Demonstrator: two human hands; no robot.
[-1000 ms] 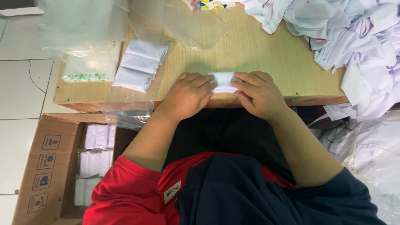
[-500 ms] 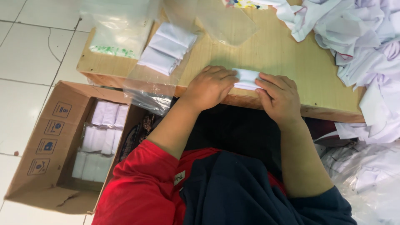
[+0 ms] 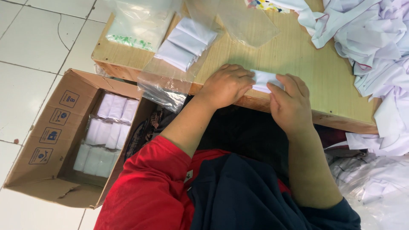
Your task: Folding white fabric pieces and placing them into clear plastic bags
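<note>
- Nearest the camera is the person's own body, in a red top with dark blue cloth across the lap, both bare forearms reaching forward to the near edge of the wooden tabletop (image 3: 298,64).
- To the person's left on the tiled floor stands an open cardboard box (image 3: 51,140), with rows of folded white pieces in clear wrap packed upright inside it.
- The left hand (image 3: 226,85) lies palm down at the tabletop's near edge, fingers curled and pressing on the left end of a small folded white cloth (image 3: 265,79).
- The right hand (image 3: 290,104) is set against the cloth's right end, thumb and fingers closed lightly on it; the cloth lies flat on the wood between the two hands, just inside the edge.
- Left of the hands a clear plastic bag (image 3: 170,81) hangs partly over the tabletop's edge, and a stack of folded white cloths (image 3: 185,42) rests inside its upper part.
- Farther left, at the tabletop's corner, lies another clear bag with a green printed strip (image 3: 132,40).
- Beyond the hands a loose sheet of clear plastic (image 3: 243,23) lies on the wood.
- To the right, a heap of crumpled white garments (image 3: 370,42) covers the far right of the tabletop and spills down its side.
- Low on the right, more white fabric shows under clear plastic (image 3: 375,183).
</note>
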